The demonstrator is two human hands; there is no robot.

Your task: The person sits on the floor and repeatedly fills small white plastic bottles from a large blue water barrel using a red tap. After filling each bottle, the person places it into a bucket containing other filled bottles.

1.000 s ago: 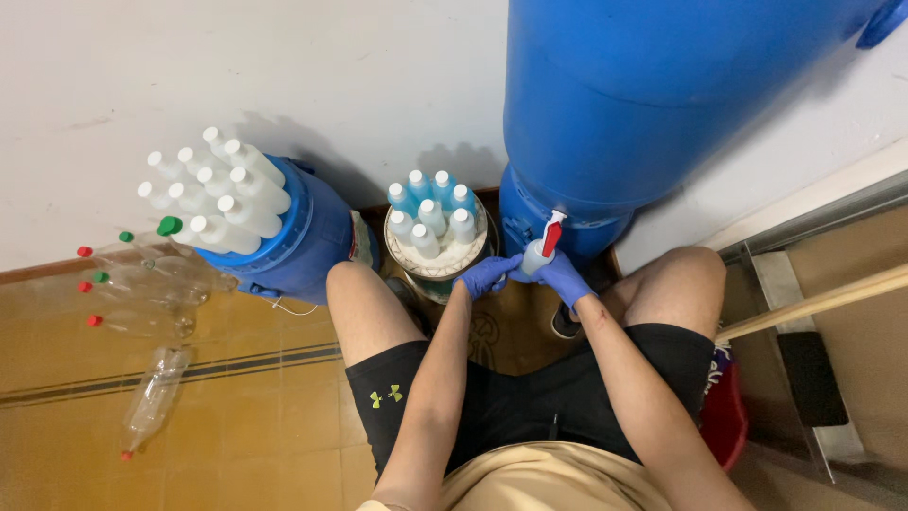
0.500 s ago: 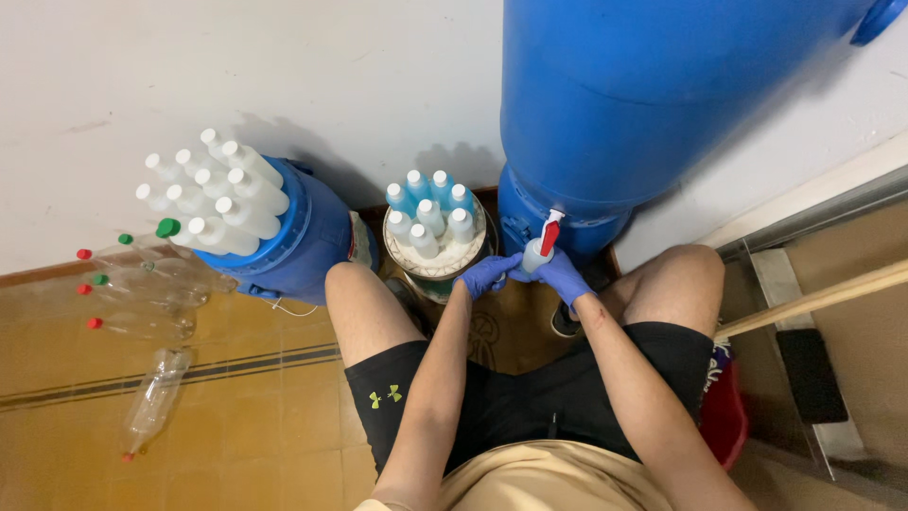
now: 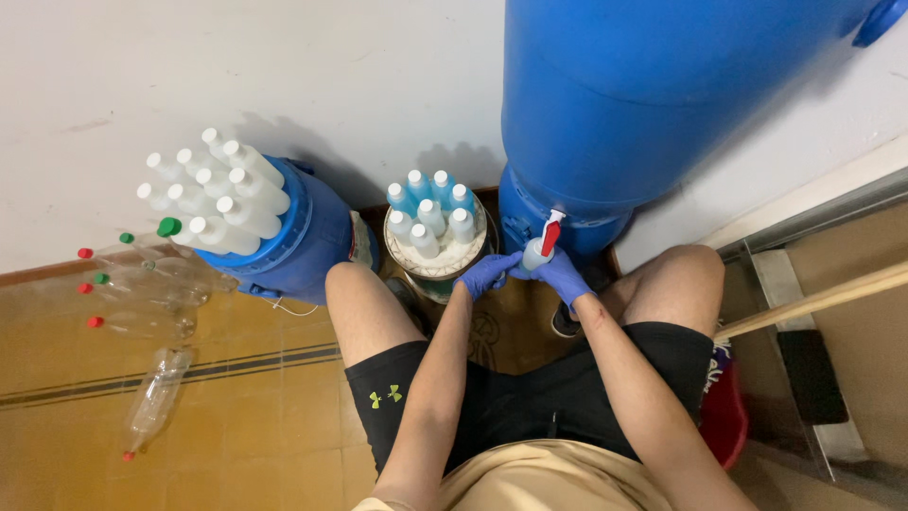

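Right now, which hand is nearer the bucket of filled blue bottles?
Left. The left hand is right beside the bucket of blue bottles; the right hand is farther off, under the barrel tap.

Your left hand [image 3: 487,274] and right hand [image 3: 563,274] wear blue-violet gloves, just below the deep blue barrel [image 3: 662,104]. Its tap [image 3: 549,232] is red and white. Left of the barrel, the bottles [image 3: 430,216] are pale blue with white caps. Your shorts [image 3: 492,407] are black; the floor [image 3: 227,407] is mustard yellow with dark stripes.

Bright, sharp – soft wall shadows
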